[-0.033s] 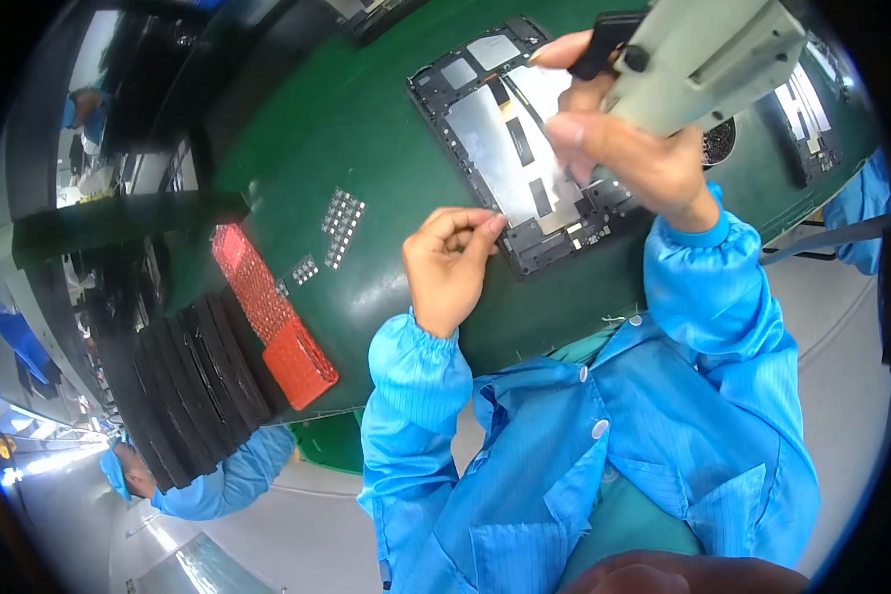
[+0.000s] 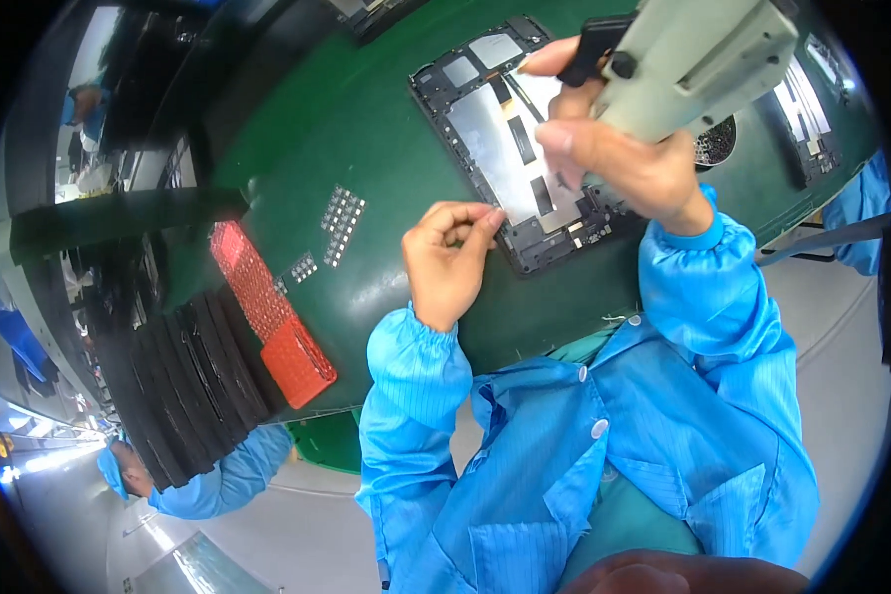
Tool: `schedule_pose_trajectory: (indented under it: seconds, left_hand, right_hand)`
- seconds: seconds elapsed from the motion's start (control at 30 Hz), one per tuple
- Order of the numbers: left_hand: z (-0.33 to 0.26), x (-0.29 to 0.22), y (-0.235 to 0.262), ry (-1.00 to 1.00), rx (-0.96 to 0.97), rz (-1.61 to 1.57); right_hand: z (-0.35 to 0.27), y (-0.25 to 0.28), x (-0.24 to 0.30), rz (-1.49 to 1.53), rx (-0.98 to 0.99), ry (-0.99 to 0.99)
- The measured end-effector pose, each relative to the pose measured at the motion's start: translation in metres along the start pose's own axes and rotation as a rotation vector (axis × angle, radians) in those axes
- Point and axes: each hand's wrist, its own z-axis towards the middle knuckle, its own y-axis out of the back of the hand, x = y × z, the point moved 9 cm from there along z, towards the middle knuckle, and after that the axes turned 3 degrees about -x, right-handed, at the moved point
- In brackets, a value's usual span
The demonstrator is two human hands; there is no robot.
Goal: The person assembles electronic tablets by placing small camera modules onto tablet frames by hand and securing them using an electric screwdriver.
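Observation:
An opened tablet lies on the green mat, its dark frame, silvery panel and small circuit boards exposed. My left hand is closed at its near-left edge, thumb and forefinger pinched together; whatever is between the fingertips is too small to make out. Above the tablet's right part, my right hand wraps around a pale grey-green electric screwdriver with a black lever. The hand hides the driver's tip. A thin dark strip shows on the panel near my right fingers.
A round dish of small dark screws stands right of my right hand, and another opened tablet lies beyond. Sheets of small pads, a red bubble-wrap pouch and black foam slabs are leftward. A co-worker's blue sleeve is behind.
My right hand and the electric screwdriver have shifted slightly left over the tablet. My left hand has stayed almost where it was, pinched at the tablet's edge.

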Motion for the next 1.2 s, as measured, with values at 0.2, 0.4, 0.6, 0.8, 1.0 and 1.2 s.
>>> schedule_pose_trajectory:
  seconds: [0.2, 0.4, 0.6, 0.8, 1.0, 1.2]
  left_hand:
    - [0.016, 0.007, 0.004, 0.027, 0.055, 0.025]
    - [0.038, -0.015, -0.007, -0.088, 0.301, 0.3]
    - [0.049, -0.007, -0.008, -0.178, 0.313, 0.126]
    - [0.05, -0.01, -0.007, -0.245, 0.302, 0.174]
    - [0.049, -0.01, -0.005, -0.244, 0.298, 0.192]
    - [0.041, -0.011, 0.007, -0.269, 0.232, 0.181]
  right_hand:
    - [-0.011, -0.035, -0.024, 0.071, 0.086, -0.128]
    - [-0.021, -0.061, -0.043, -0.037, 0.264, -0.092]
    - [-0.022, -0.067, -0.053, -0.037, 0.256, -0.08]
    - [-0.022, -0.066, -0.063, -0.067, 0.232, -0.2]
    - [-0.027, -0.063, -0.075, -0.079, 0.216, -0.31]
    - [-0.043, -0.069, -0.08, -0.101, 0.272, -0.293]
